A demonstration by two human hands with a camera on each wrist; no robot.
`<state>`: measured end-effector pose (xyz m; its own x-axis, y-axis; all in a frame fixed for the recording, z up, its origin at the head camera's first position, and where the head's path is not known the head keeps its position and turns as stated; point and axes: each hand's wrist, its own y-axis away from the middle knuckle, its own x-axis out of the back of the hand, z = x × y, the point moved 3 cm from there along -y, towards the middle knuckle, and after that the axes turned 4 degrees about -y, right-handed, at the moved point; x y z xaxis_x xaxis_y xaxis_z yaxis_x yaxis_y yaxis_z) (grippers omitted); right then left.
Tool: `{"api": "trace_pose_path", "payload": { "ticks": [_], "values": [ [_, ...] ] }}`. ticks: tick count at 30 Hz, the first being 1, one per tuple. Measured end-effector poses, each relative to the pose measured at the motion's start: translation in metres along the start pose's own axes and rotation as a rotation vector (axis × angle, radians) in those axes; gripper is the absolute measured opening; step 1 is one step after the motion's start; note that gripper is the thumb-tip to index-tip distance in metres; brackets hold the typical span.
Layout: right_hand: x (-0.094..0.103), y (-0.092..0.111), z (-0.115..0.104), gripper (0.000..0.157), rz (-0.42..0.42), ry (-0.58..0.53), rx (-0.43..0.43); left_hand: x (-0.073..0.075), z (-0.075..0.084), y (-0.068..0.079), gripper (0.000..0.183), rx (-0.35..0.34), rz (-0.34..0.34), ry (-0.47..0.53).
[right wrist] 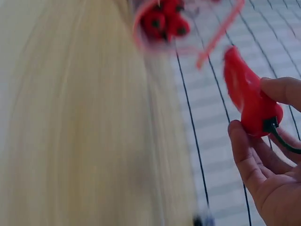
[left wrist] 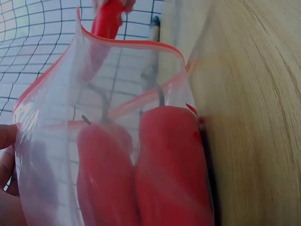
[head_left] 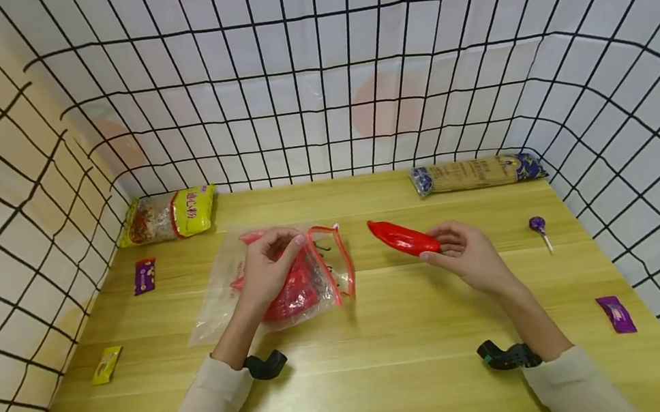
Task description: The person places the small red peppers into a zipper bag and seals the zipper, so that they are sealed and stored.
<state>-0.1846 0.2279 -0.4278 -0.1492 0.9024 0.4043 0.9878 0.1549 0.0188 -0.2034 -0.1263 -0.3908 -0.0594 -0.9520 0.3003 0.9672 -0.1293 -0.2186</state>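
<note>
My right hand (head_left: pixel 466 254) pinches a red chili pepper (head_left: pixel 404 237) by its stem end, the pointed tip aimed left toward a clear zip bag (head_left: pixel 218 302). In the right wrist view the pepper (right wrist: pixel 249 96) shows its green stem between thumb and fingers. My left hand (head_left: pixel 269 261) holds the bag's upper side near its red-edged mouth, which gapes open to the right. Several red peppers (left wrist: pixel 171 155) lie inside, stems toward the opening, seen through the plastic in the left wrist view. The held pepper is outside the bag, a short way from its mouth.
A yellow food packet (head_left: pixel 194 211) lies at the back left, a long noodle-like packet (head_left: pixel 468 174) at the back right. Small candies (head_left: pixel 144 277) and a purple lollipop (head_left: pixel 538 225) lie along the sides. Black wire mesh (head_left: pixel 319 70) encloses the table's back and sides.
</note>
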Motion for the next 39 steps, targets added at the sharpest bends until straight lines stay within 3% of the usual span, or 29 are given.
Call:
{"api": "trace_pose_path", "payload": {
  "ticks": [5, 9, 15, 19, 23, 29, 33, 36, 39],
  "values": [
    [-0.048, -0.021, -0.03, 0.047, -0.068, -0.06, 0.046, 0.001, 0.002, 0.001, 0.022, 0.004, 0.005, -0.011],
    [-0.079, -0.036, -0.04, 0.044, -0.045, -0.06, 0.071, 0.001, 0.002, 0.001, 0.022, -0.005, 0.015, -0.023],
    [-0.114, -0.053, -0.051, 0.042, 0.02, -0.056, 0.116, 0.001, 0.003, 0.001, 0.022, 0.008, 0.019, -0.039],
    [-0.13, -0.06, -0.054, 0.044, -0.009, -0.172, 0.093, 0.001, 0.003, 0.001, 0.023, 0.016, 0.022, -0.049],
    [-0.134, -0.06, -0.054, 0.048, -0.079, -0.276, 0.072, 0.0, -0.001, 0.0, 0.024, 0.016, 0.019, -0.058],
    [-0.121, -0.047, -0.049, 0.043, -0.101, -0.323, 0.064, 0.001, -0.003, 0.001, 0.024, 0.025, 0.023, -0.079],
    [-0.115, -0.04, -0.053, 0.036, -0.184, -0.45, 0.083, 0.002, -0.017, -0.004, 0.024, 0.039, 0.029, -0.084],
    [-0.115, -0.038, -0.057, 0.038, -0.236, -0.482, 0.102, 0.001, -0.031, -0.009, 0.026, 0.043, 0.031, -0.08],
    [-0.116, -0.038, -0.06, 0.043, -0.231, -0.47, 0.104, 0.001, -0.035, -0.01, 0.029, 0.031, 0.034, -0.064]
  ]
}}
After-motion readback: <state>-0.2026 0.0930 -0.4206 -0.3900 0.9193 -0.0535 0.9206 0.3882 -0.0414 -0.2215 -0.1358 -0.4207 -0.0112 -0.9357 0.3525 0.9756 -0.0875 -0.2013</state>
